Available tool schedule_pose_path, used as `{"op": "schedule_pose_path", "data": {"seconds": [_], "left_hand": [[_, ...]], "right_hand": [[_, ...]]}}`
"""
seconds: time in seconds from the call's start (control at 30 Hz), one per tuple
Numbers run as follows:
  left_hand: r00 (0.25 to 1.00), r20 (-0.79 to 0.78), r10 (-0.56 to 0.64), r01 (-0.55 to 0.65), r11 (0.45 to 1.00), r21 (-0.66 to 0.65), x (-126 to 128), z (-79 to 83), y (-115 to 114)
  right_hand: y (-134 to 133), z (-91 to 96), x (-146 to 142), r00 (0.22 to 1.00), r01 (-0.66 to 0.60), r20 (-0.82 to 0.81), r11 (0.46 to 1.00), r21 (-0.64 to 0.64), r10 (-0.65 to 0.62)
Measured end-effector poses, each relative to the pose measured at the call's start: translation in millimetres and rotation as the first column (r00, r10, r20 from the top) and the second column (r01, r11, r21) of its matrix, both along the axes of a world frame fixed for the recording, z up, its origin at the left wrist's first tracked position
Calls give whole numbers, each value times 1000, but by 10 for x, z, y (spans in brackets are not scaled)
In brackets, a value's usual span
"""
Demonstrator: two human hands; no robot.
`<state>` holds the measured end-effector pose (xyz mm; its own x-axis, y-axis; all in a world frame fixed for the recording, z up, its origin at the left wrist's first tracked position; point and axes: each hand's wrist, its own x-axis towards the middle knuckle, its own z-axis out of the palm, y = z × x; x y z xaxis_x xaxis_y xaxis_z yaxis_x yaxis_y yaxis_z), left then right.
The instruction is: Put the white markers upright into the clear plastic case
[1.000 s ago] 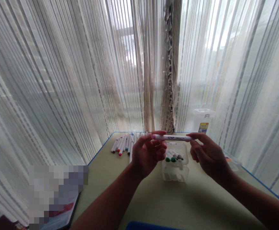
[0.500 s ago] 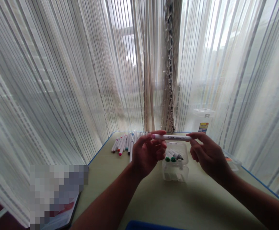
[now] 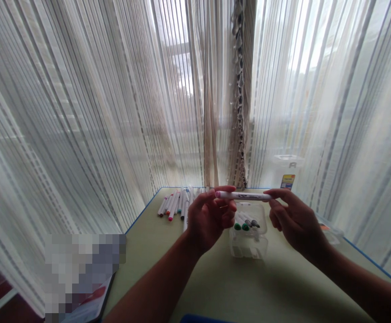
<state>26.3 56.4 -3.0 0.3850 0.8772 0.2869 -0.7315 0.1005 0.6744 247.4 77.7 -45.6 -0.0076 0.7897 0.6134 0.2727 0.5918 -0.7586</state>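
Observation:
A white marker pen [image 3: 245, 196] with a pink end lies level between my two hands above the table. My left hand [image 3: 210, 215] is closed on its pink end, the thumb and forefinger against it and the other fingers curled. At the opposite end, my right hand [image 3: 294, 220] pinches the marker between thumb and fingertips. Below and behind it, a clear plastic case [image 3: 248, 246] stands open, holding several green and grey markers [image 3: 245, 224]. Left of my left hand, a pile of white markers [image 3: 172, 204] with coloured ends lies on the table, partly hidden by that hand.
The pale table [image 3: 148, 269] has a blue edge. A clear container [image 3: 285, 170] with a yellow label stands at the back right, and another clear plastic piece [image 3: 332, 233] lies by the right edge. A blurred-out screen device [image 3: 94, 291] is at the left. Striped curtains [image 3: 115, 89] hang behind.
The whole view has shifted slightly, with everything appearing a little lower and further right. Both hands keep the same hold on the marker pen.

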Motion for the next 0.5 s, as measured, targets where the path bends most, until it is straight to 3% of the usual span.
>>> {"op": "schedule_pose_path", "data": {"seconds": [0.5], "left_hand": [[1000, -17, 6, -6, 1000, 2, -8, 8, -8]], "right_hand": [[-7, 26, -10, 999, 30, -15, 999, 14, -29]]}}
